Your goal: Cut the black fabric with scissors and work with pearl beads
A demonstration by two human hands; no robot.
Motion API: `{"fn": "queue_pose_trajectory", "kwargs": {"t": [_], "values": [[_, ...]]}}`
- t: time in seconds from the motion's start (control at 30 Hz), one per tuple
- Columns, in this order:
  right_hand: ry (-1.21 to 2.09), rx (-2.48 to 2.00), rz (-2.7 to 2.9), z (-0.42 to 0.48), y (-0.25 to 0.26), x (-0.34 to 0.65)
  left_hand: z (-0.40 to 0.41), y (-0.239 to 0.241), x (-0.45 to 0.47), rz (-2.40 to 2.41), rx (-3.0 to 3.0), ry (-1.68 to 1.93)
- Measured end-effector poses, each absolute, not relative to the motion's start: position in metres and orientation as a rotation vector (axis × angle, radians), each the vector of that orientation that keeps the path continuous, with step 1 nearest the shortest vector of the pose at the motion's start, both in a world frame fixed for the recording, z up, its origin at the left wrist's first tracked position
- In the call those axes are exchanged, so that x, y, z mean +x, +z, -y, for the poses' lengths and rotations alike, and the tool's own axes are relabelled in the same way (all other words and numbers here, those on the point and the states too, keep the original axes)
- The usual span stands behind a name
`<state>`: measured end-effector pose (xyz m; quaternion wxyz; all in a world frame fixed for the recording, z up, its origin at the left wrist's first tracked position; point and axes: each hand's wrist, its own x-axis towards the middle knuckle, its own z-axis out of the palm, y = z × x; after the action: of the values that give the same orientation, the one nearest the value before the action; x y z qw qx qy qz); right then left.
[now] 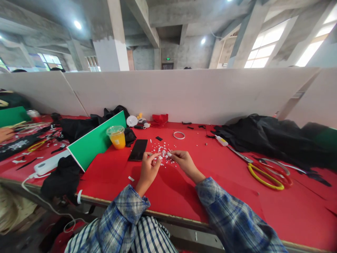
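Note:
Many small white beads (163, 147) lie in a loose pile on the red tabletop, between and beyond my hands. My left hand (150, 170) is at the pile's near left side, its index finger and thumb drawn close together; whatever they hold is too small to make out. From the right, my right hand (185, 163) reaches the beads with thumb and index fingertips pinched together. Something tiny and whitish shows at that pinch, but its kind is unclear. A black phone (138, 150) lies flat just left of the beads, and a white ring (179, 135) rests behind them.
A cup of orange drink (116, 137) stands by a green upright board (97, 142) on the left. Yellow-and-red-handled scissors (265, 175), a small white bottle (221, 140) and black cloth (273, 138) lie right. A white partition (184, 95) closes the back. Another person's hand (6, 134) shows far left.

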<state>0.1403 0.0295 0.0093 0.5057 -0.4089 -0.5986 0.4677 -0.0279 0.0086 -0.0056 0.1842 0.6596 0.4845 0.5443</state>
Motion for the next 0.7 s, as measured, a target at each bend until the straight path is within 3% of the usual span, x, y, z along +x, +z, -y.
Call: {"fn": "queue_pose_trajectory", "kwargs": {"t": [0.7], "values": [[1.242, -0.9, 1.487, -0.0252, 0.0124, 0.1352, -0.0064, -0.0058, -0.025, -1.206, 2.169, 1.487]]}}
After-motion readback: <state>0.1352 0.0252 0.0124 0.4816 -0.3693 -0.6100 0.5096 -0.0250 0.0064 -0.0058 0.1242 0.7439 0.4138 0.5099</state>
